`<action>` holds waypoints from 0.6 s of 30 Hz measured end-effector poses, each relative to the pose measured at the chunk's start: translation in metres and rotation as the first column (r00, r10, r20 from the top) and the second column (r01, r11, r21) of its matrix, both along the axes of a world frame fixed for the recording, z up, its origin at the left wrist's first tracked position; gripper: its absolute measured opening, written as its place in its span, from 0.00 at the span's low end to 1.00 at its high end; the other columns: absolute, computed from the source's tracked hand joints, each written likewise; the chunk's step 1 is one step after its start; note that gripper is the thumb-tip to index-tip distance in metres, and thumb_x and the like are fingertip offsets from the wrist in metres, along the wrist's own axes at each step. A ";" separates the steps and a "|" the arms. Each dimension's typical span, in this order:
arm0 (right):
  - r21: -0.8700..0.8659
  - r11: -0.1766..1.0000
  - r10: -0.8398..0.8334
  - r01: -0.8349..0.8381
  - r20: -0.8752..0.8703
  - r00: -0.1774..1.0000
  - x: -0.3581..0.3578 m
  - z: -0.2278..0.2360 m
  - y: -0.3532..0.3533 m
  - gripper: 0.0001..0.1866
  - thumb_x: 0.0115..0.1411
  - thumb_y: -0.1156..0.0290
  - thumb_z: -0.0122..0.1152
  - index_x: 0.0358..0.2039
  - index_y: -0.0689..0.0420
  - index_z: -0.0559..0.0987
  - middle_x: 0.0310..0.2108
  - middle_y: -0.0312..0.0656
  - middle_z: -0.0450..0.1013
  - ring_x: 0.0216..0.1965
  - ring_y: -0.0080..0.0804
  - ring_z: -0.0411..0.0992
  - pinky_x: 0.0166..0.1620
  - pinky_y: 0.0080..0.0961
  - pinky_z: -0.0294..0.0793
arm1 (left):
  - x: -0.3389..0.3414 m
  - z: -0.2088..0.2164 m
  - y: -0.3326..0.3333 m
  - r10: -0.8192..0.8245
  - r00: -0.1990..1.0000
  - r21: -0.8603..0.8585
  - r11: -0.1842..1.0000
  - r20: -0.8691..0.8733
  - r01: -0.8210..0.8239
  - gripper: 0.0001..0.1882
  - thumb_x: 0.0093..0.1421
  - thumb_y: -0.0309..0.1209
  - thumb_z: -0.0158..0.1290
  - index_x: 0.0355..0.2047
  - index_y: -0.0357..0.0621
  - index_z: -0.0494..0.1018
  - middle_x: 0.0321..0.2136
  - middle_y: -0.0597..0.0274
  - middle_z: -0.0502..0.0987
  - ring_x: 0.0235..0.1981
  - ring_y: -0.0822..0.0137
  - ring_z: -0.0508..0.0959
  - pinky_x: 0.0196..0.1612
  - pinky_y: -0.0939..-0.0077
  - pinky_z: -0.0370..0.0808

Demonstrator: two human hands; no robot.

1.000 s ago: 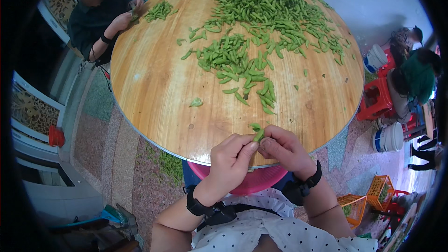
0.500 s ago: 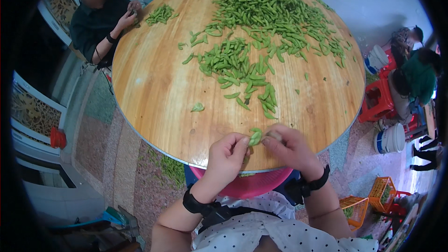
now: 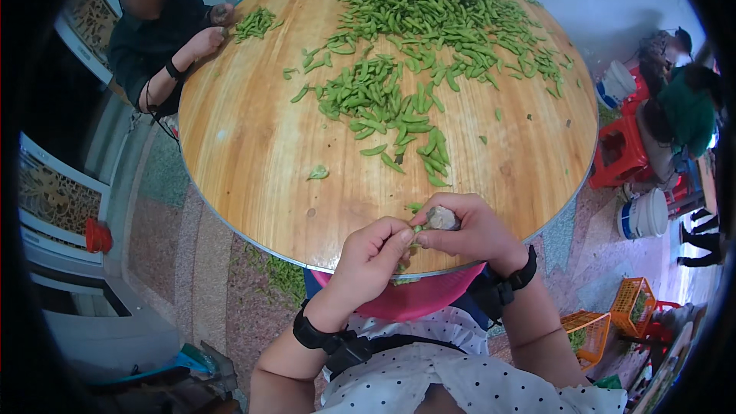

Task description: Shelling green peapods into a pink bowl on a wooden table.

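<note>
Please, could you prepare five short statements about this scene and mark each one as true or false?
1. The left hand and right hand are close together at the near edge of the table. True.
2. The tabletop is square. False: it is round.
3. The biggest pile of green pods lies toward the far side of the table. True.
4. The pink basin stands on the tabletop. False: the pink basin is below the table's near edge.
5. A small heap of pods lies near the other person's hand. True.
</note>
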State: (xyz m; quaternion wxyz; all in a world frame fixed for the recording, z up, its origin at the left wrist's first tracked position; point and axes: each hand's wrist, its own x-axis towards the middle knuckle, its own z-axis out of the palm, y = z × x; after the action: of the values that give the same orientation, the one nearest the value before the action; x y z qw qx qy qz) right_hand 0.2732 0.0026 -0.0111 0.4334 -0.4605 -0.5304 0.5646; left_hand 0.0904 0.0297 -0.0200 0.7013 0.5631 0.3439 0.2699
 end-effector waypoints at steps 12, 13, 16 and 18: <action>-0.196 0.966 -0.169 0.170 0.019 0.985 0.004 0.015 -0.012 0.05 0.49 0.75 0.57 0.28 0.60 0.75 0.19 0.34 0.70 0.16 0.15 0.66 0.19 0.14 0.64 | -0.013 -0.002 -0.001 0.057 0.990 -0.230 0.973 0.129 -0.026 0.08 0.59 0.26 0.47 0.37 0.36 0.69 0.22 0.67 0.71 0.18 0.80 0.67 0.21 0.88 0.64; -0.195 0.958 -0.201 0.210 0.066 0.977 0.006 0.019 -0.017 0.05 0.49 0.75 0.58 0.29 0.60 0.75 0.19 0.34 0.71 0.18 0.16 0.67 0.20 0.15 0.66 | -0.016 -0.002 -0.001 0.096 0.984 -0.258 0.965 0.153 -0.054 0.08 0.58 0.26 0.48 0.38 0.36 0.69 0.22 0.66 0.72 0.18 0.80 0.68 0.21 0.88 0.64; 0.039 0.999 -0.002 -0.010 0.287 0.958 -0.002 0.012 -0.038 0.07 0.48 0.74 0.59 0.31 0.59 0.76 0.21 0.36 0.72 0.23 0.19 0.69 0.26 0.18 0.69 | -0.026 -0.007 -0.001 0.122 0.970 -0.262 0.963 0.212 -0.064 0.10 0.56 0.24 0.50 0.39 0.35 0.69 0.23 0.64 0.73 0.18 0.79 0.69 0.21 0.87 0.66; 0.034 0.998 0.041 -0.054 0.308 0.950 -0.008 0.009 -0.050 0.09 0.48 0.72 0.61 0.32 0.58 0.76 0.22 0.36 0.71 0.26 0.20 0.70 0.29 0.19 0.69 | -0.025 -0.007 -0.004 0.136 0.965 -0.255 0.964 0.224 -0.077 0.10 0.55 0.22 0.51 0.39 0.34 0.69 0.22 0.64 0.73 0.18 0.78 0.70 0.22 0.86 0.67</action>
State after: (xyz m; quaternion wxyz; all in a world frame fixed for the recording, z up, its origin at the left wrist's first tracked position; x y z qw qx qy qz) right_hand 0.2647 -0.0476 -0.0020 0.3415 -0.5208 -0.6139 0.4850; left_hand 0.0652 0.0259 -0.0274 0.7859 0.4164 0.3172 0.3291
